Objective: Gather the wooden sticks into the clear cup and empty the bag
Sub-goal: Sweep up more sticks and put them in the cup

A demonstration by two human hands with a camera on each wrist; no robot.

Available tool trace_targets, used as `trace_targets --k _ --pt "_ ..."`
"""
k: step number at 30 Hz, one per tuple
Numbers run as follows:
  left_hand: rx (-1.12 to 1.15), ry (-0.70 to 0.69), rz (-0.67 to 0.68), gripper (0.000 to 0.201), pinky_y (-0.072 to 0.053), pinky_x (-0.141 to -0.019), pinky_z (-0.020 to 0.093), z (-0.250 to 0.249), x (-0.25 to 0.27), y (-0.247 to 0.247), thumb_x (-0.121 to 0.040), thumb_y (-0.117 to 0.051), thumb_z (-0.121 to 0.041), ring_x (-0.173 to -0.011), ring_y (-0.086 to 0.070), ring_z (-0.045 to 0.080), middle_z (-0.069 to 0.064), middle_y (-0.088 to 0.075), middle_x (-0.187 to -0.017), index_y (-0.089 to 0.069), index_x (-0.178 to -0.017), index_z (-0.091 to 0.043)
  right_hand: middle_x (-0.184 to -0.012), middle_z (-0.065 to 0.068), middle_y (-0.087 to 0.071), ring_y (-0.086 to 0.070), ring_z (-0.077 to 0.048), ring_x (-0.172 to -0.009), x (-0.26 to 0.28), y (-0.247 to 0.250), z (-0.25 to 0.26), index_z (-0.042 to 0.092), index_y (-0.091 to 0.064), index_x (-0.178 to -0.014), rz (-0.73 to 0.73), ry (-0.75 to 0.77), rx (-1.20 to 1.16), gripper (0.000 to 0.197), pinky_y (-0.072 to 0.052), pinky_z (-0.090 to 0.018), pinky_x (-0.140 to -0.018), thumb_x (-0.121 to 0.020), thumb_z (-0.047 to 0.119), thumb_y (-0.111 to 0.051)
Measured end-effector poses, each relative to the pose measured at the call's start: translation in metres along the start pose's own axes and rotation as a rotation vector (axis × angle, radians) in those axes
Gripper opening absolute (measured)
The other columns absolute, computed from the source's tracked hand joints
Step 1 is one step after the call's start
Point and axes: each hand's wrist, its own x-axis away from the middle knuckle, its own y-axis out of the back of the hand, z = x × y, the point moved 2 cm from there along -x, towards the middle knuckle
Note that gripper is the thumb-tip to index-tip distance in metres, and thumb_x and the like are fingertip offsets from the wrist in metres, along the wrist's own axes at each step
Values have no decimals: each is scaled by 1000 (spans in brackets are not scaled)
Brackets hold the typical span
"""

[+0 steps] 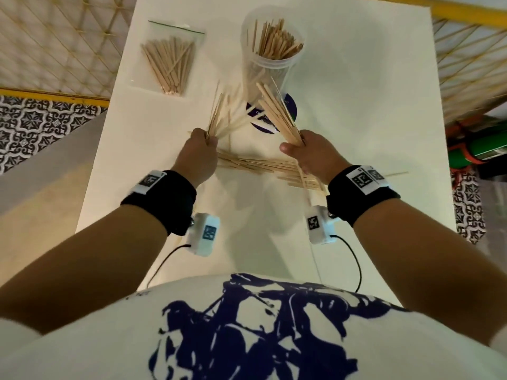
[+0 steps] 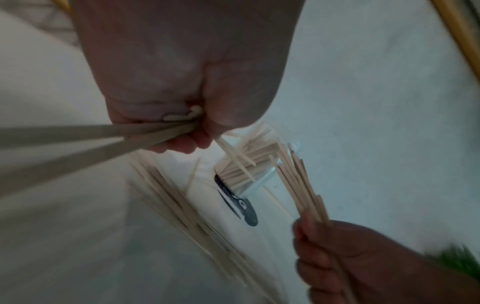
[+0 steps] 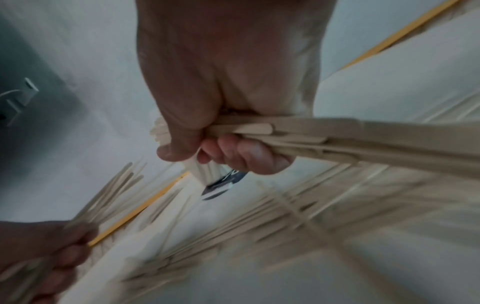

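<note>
White table point(image 1: 356, 133), long and narrow. A yellow-edged lattice panel point(image 1: 55, 45) stands off its far left side, with patterned black-and-white floor tile point(image 1: 41, 124) below. Green cylinder with orange bands point(image 1: 477, 149) sits off the right edge.

Clear cup point(image 1: 270, 50) stands upright at the far middle of the table, packed with wooden sticks poking past the rim. A round dark sticker point(image 1: 263, 124) lies on the table just in front of it. Zip bag point(image 1: 172, 58) lies flat at far left, well apart from the cup, with a fan of sticks inside.

Loose pile of sticks point(image 1: 263, 165) lies on the table between and under the two hands, spreading right past the right wrist.

Left hand point(image 1: 199, 152): fist wrapped around a bundle of sticks point(image 1: 219, 113), splayed up and away toward the cup. The left wrist view confirms fingers point(image 2: 179, 144) curled tight on it.

Right hand point(image 1: 310, 154): fist around a thicker bundle point(image 1: 277, 111), angled up-left, tips in front of the cup's lower wall. Thumb is sticking out left. The right wrist view shows fingers point(image 3: 246, 154) wrapped under the sticks.

Both hands are raised off the table, near each other, not touching. Black wrist straps with white tagged camera boxes point(image 1: 205, 234) on both arms.
</note>
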Motion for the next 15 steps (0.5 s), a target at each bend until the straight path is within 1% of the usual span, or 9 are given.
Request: trace_targets --k 2,4,6,8,10,12,13,14,15 --pt "320 74 9 17 -38 -60 31 -5 7 -13 -99 -40 -23 -67 -51 23 5 -51 -76 -42 -83 -16 -64 9 -47 -42 -11 -55 4 -16 12 24 -53 -81 -24 23 -122 25 -37 -31 -59 -81 45 -67" --pt "461 101 47 20 -38 -56 28 -13 18 -25 -100 -38 -22 -59 -47 16 1 -49 -69 -40 -80 -19 -60 13 -52 -44 -4 -50 6 -28 26 25 -60 -85 -48 48 -245 23 -33 -25 -56 -77 43 -71" --pt "463 36 124 17 -38 -56 26 -26 32 -36 -101 -37 -20 -58 -47 13 -1 -49 -69 -41 -85 -17 -51 16 -54 -46 0 -42 10 -37 42 24 -62 -83 -81 79 -326 21 -34 -21 -51 -76 39 -74" --pt "380 -131 199 11 -42 -58 26 -39 42 -43 -100 -34 -10 -61 -48 14 2 -52 -75 -44 -105 -12 -47 11 -55 -47 -1 -38 15 -46 56 14 -64 -85 -132 96 -380 21 -39 -20 -41 -79 31 -75" --pt "355 -323 245 35 -48 -70 24 -48 47 -43 -96 -31 2 -80 -56 23 17 -60 -101 -37 -130 -2 -61 2 -63 -56 -9 -47 19 -53 65 8 -66 -93 -217 92 -403 29 -45 -20 -39 -78 31 -75" --pt "331 -453 234 41 -44 -90 15 -51 47 -41 -97 -31 0 -110 -55 18 19 -54 -125 -31 -137 6 -78 -3 -69 -63 -10 -63 17 -57 71 10 -68 -94 -291 96 -357 28 -49 -15 -47 -81 35 -71" --pt "292 -479 225 42 -41 -98 15 -50 44 -39 -97 -32 -4 -119 -50 17 13 -50 -129 -32 -137 7 -83 -4 -69 -65 -11 -69 15 -58 73 11 -67 -93 -318 99 -317 28 -49 -15 -52 -83 37 -67" --pt "244 -486 220 40 -41 -101 19 -47 39 -37 -96 -34 -8 -120 -50 19 13 -51 -129 -37 -133 7 -84 -3 -68 -64 -11 -71 13 -58 74 10 -66 -92 -340 96 -280 29 -48 -15 -55 -85 38 -64" --pt "181 -469 232 35 -44 -96 23 -46 34 -33 -96 -36 -10 -111 -54 19 12 -55 -120 -44 -126 6 -80 -1 -66 -62 -11 -68 11 -57 75 8 -64 -91 -356 87 -261 30 -45 -14 -54 -86 38 -61"
